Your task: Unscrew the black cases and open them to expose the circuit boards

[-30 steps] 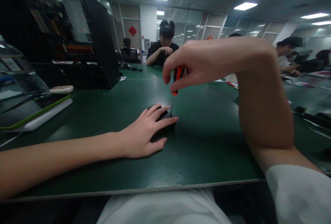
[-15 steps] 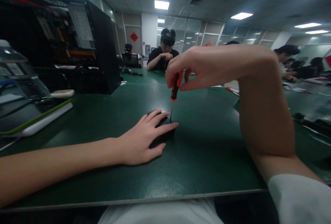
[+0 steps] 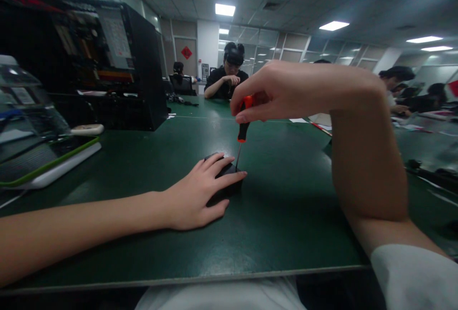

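My left hand (image 3: 202, 188) lies over a small black box-like object (image 3: 227, 189), its fingers spread across the top and its thumb stretched out at the near side. What kind of object it is, I cannot tell, since the hand covers much of it. Above it, my right hand (image 3: 263, 91) is closed round the black and orange handle of a screwdriver (image 3: 242, 131). The screwdriver stands nearly upright, leaning slightly. Its thin shaft runs down to the black object beside my left index finger; the very tip is hard to make out.
On the left, a black computer case (image 3: 143, 67) with exposed insides stands on the green table (image 3: 161, 257). Before it are a clear plastic bottle (image 3: 34, 95) and a green-rimmed tray (image 3: 53, 160). Another person (image 3: 229, 74) sits across the table. Papers (image 3: 322, 120) lie at the right.
My right thumb has shifted left across the screwdriver's handle, and the fingers have turned with it. The handle tilts slightly more to the right. My left hand stays in place.
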Motion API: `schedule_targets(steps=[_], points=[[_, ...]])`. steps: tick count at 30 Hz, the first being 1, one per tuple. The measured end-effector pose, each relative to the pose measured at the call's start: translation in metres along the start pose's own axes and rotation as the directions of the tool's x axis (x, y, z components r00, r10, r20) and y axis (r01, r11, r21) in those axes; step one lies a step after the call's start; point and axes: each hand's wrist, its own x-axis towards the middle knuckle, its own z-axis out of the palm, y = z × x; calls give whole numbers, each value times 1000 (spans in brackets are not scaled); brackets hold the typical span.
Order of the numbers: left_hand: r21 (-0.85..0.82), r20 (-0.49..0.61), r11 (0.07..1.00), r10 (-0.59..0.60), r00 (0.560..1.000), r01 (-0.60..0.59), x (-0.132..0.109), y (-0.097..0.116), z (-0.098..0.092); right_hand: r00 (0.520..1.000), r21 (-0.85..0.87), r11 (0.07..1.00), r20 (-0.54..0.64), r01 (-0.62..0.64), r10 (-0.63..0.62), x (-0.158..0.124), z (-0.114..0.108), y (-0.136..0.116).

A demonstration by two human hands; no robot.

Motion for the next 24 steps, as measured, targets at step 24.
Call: schedule_targets(steps=[24], points=[[16,10,1000,13,1000,-14,-2,-7,1,998,-1,999,-47,33,-33,-2,-1,2]])
